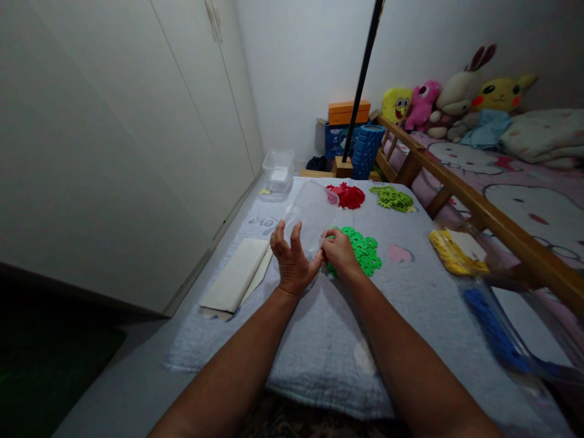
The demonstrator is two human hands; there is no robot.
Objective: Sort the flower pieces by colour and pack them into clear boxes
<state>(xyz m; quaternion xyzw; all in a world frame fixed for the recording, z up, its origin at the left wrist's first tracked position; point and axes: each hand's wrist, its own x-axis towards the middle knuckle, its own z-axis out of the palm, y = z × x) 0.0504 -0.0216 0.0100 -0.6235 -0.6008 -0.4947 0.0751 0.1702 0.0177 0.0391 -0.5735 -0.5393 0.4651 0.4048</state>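
Note:
My left hand and my right hand together hold a clear plastic bag above a pale blue cloth spread on the floor. The left hand's fingers are raised and curled against the bag's near edge. The right hand pinches the bag's near corner, just over a pile of green plastic snowflake pieces. Farther back lie a red pile and a yellow-green pile.
A clear plastic tub stands at the cloth's far left corner. Cream folded sheets lie left. Bags of yellow pieces and blue pieces lie right, beside a wooden bed rail. White wardrobe doors line the left. A black pole rises behind.

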